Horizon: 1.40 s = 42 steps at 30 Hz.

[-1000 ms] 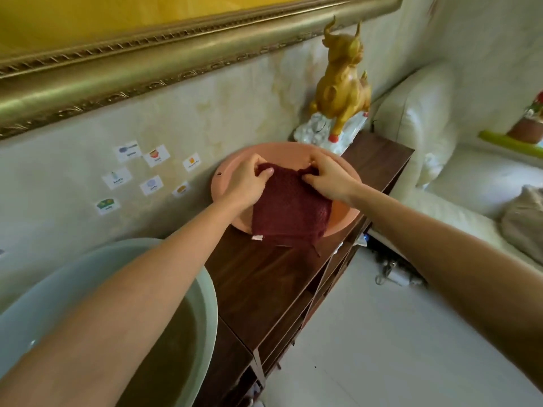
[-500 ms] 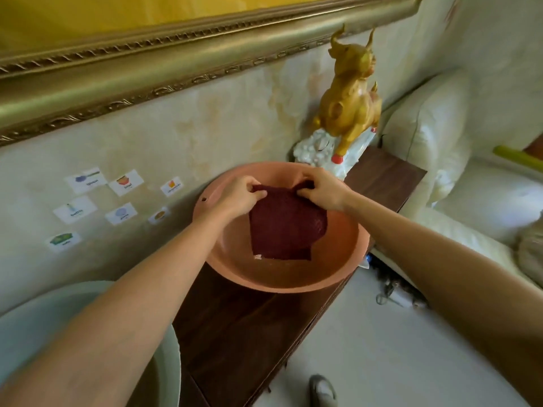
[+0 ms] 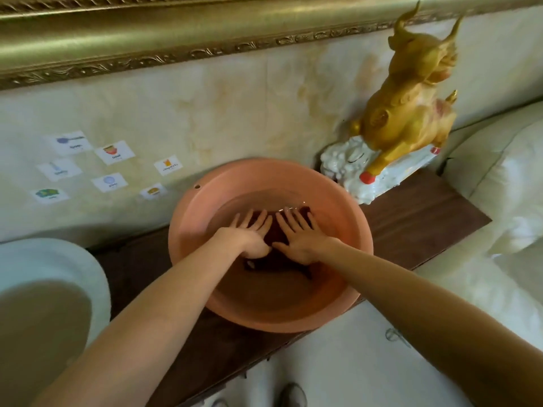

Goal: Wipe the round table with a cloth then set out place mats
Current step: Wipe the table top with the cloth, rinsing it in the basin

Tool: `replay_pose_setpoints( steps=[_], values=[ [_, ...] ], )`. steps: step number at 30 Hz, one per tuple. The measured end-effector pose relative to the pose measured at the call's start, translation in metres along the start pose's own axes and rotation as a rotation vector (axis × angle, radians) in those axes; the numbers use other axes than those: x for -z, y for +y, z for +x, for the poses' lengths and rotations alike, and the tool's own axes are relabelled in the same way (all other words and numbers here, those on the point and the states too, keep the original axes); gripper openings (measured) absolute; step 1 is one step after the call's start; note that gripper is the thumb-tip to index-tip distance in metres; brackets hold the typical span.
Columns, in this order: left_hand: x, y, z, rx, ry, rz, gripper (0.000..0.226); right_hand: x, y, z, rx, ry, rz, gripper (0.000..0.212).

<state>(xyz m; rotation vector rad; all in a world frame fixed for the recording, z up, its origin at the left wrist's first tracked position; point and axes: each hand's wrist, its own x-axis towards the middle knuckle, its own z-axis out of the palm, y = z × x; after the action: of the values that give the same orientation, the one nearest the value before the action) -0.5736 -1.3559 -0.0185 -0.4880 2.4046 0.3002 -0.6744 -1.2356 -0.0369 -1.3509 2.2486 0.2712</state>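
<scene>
— While both arms reach forward into shot, we see the left hand (image 3: 249,233) and the right hand (image 3: 296,236) laid flat, side by side, inside the pink basin (image 3: 188,230).

— And under them we have the dark red cloth (image 3: 276,264), lying on the basin's bottom. Fingers straight and spread on both hands, palms down, pressing on the cloth rather than curling round it.

— Agreed, nothing pinched, nothing clutched. We catch a glint of water near the far fingertips, so the cloth looks submerged, though how deep we can't quite tell through the reflections.

— The basin itself sits on the dark wooden cabinet (image 3: 426,218), close against the wall (image 3: 235,113).

— Just beside it, to the right, we have the golden bull figurine (image 3: 411,104) on its white base, nearly touching the basin's rim.

— To the left, a pale green basin (image 3: 91,271) holding murky water, well apart from the hands.

— On the wall we spot small picture cards (image 3: 114,151), and above them a gilded frame (image 3: 176,33).

— A white sofa (image 3: 505,201) fills the right edge of our view.
</scene>
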Motion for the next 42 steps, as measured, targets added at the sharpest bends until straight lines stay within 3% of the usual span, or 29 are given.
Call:
replay_pose_setpoints(
  steps=[6, 8, 11, 14, 17, 21, 23, 26, 29, 32, 34, 36, 38, 40, 42],
  values=[
    [0.002, -0.002, 0.01, 0.019, -0.031, -0.049, 0.076, 0.006, 0.002, 0.01, 0.056, -0.056, -0.01, 0.075],
    [0.015, -0.008, 0.008, -0.028, 0.104, -0.136, 0.062, 0.023, 0.003, 0.011, 0.118, 0.0, 0.103, 0.062],
    [0.024, -0.012, 0.008, 0.008, 0.337, -0.198, 0.053, 0.038, 0.002, 0.008, 0.073, 0.232, 0.12, 0.044],
    [0.014, -0.005, 0.012, 0.023, 0.312, -0.178, 0.052, 0.036, -0.002, 0.008, 0.02, 0.243, -0.02, 0.041],
    [0.015, -0.004, 0.017, 0.022, 0.398, -0.218, 0.025, 0.039, -0.003, 0.011, -0.015, 0.248, -0.04, 0.03],
    [0.034, -0.011, 0.002, -0.054, 0.536, -0.398, 0.013, 0.059, 0.004, 0.001, -0.002, 0.274, 0.16, 0.025],
    [0.048, -0.016, -0.012, -0.09, 0.618, -0.442, 0.01, 0.074, 0.009, -0.009, 0.031, 0.34, 0.3, 0.009],
    [0.065, -0.027, -0.028, -0.158, 0.676, -0.404, 0.02, 0.097, 0.008, -0.023, 0.117, 0.456, 0.346, 0.01],
    [0.069, -0.039, -0.038, -0.179, 0.738, -0.346, 0.033, 0.106, 0.003, -0.032, 0.18, 0.579, 0.231, 0.035],
    [0.063, -0.037, -0.045, -0.165, 0.649, -0.225, 0.021, 0.097, 0.003, -0.04, 0.257, 0.547, 0.178, 0.013],
    [0.051, -0.029, -0.044, -0.122, 0.542, -0.179, 0.027, 0.086, 0.002, -0.039, 0.243, 0.445, 0.153, 0.006],
    [0.037, -0.022, -0.041, -0.071, 0.474, -0.139, 0.037, 0.072, -0.002, -0.031, 0.177, 0.368, 0.109, 0.017],
    [0.026, -0.015, -0.033, -0.049, 0.427, -0.099, 0.044, 0.058, -0.005, -0.021, 0.132, 0.282, 0.054, 0.042],
    [0.017, -0.009, -0.023, -0.045, 0.293, -0.104, 0.055, 0.044, -0.009, -0.012, 0.157, 0.11, 0.013, 0.066],
    [0.008, -0.004, -0.015, -0.017, 0.118, -0.076, 0.07, 0.029, -0.012, -0.008, 0.145, -0.057, -0.053, 0.076]
  ],
)
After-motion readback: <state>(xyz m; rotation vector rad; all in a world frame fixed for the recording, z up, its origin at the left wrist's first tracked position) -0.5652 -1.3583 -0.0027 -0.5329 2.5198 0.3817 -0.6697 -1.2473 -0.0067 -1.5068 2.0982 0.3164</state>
